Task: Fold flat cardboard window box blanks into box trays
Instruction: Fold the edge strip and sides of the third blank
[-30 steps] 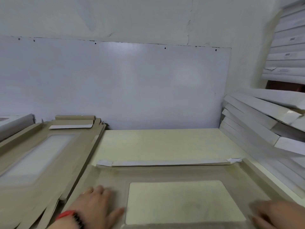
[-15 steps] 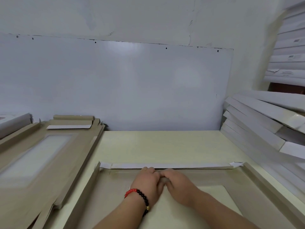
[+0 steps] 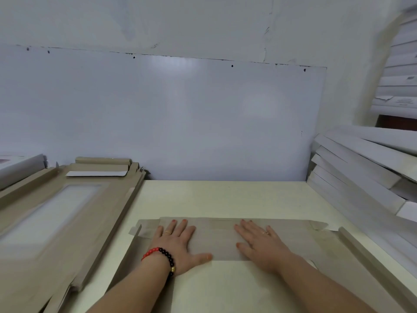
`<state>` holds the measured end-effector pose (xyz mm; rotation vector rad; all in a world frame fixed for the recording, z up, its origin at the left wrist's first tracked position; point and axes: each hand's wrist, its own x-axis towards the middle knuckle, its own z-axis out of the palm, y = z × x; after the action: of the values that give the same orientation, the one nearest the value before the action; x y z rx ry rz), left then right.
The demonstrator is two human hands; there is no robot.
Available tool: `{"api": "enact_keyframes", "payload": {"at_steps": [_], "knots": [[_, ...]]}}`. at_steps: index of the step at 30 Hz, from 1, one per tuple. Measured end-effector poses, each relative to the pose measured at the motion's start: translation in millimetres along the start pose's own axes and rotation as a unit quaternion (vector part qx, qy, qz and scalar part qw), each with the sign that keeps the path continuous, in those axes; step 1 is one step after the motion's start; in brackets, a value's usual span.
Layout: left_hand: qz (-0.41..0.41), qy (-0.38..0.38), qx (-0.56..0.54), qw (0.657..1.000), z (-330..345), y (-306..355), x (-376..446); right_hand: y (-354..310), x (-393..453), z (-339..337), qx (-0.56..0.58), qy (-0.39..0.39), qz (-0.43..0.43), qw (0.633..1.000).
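Note:
A brown cardboard window box blank (image 3: 216, 240) lies on the cream table in front of me. Its far flap is folded down flat toward me, over the top of the window opening. My left hand (image 3: 178, 242), with a red and black bead bracelet at the wrist, presses flat on the left part of that flap, fingers straight and spread. My right hand (image 3: 259, 242) presses flat on the flap a little right of centre. The blank's right side wall (image 3: 370, 265) stands raised along the right edge.
A stack of brown window blanks (image 3: 67, 213) lies on the left, reaching the wall. White folded boxes (image 3: 361, 177) are piled at the right, with more stacked above. Bare cream table (image 3: 225, 199) runs behind the blank to the white wall panel.
Both hands went from the blank's near corners to the middle of the far flap, then spread apart. The flap, standing with its white side showing, now lies folded flat, brown side up.

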<state>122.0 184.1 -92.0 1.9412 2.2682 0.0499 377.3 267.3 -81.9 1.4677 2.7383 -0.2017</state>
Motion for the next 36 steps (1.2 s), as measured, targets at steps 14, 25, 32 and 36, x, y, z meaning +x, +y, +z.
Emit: {"api": "enact_keyframes", "payload": {"at_steps": [14,25,32,36], "knots": [[-0.084,0.023,0.013,0.996,-10.1,-52.9,10.2,147.1,-51.3,-12.2,-0.009,0.013,0.225,0.974],[-0.095,0.001,0.036,0.995,-13.1,-86.4,8.2,195.3,-85.1,-13.1,-0.016,0.055,0.293,0.954],[-0.096,-0.006,0.046,0.994,-13.2,-85.8,6.6,160.3,-96.7,-20.6,-0.089,0.225,0.074,0.967],[-0.098,-0.011,0.05,0.994,-13.9,-86.4,6.4,160.1,-100.4,-16.4,-0.016,0.198,0.05,0.979]]}}
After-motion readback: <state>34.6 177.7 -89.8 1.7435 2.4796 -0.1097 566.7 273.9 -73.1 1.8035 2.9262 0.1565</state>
